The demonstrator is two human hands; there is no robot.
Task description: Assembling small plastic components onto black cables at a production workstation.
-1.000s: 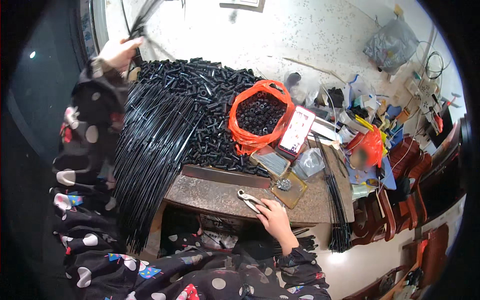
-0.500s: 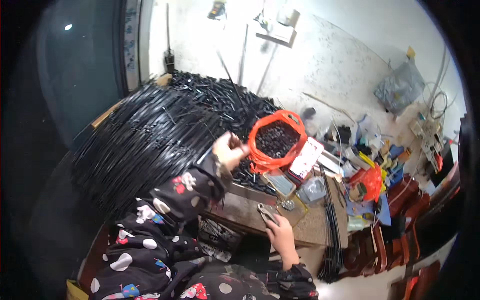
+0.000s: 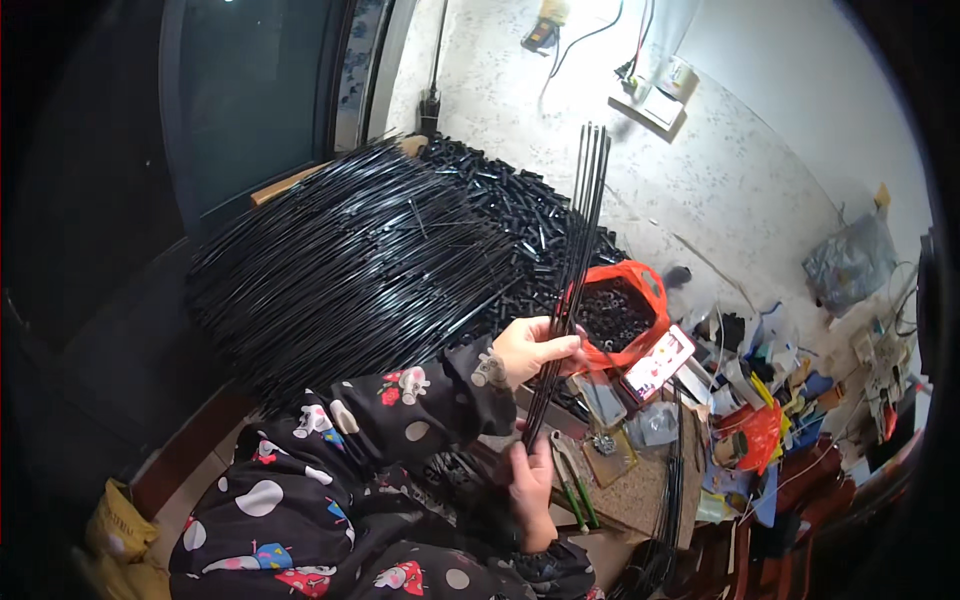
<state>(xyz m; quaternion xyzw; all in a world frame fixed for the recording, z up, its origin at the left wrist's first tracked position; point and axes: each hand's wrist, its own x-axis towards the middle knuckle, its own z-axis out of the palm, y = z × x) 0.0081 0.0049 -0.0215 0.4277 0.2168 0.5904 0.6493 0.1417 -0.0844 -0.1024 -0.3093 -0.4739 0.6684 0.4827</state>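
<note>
Bundle of thin black rods (image 3: 573, 270) is up over the counter (image 3: 640, 492), steep, top leaning right. Left hand (image 3: 537, 350) is closed around its lower half, thumb across, forearm in from lower left. Right hand (image 3: 531, 476) points up at the bottom ends, fingers part-curled; can't tell if gripping. Green-handled pliers (image 3: 575, 490) just beside it. Orange bag (image 3: 655, 290) of small black parts behind.

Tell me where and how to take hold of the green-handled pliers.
Probably best by the green handles, coming from the near side: their ends point toward the bottom of the view and sit slightly apart, leaving both exposed. Of the hands, the right is nearest, just left of them.
</note>
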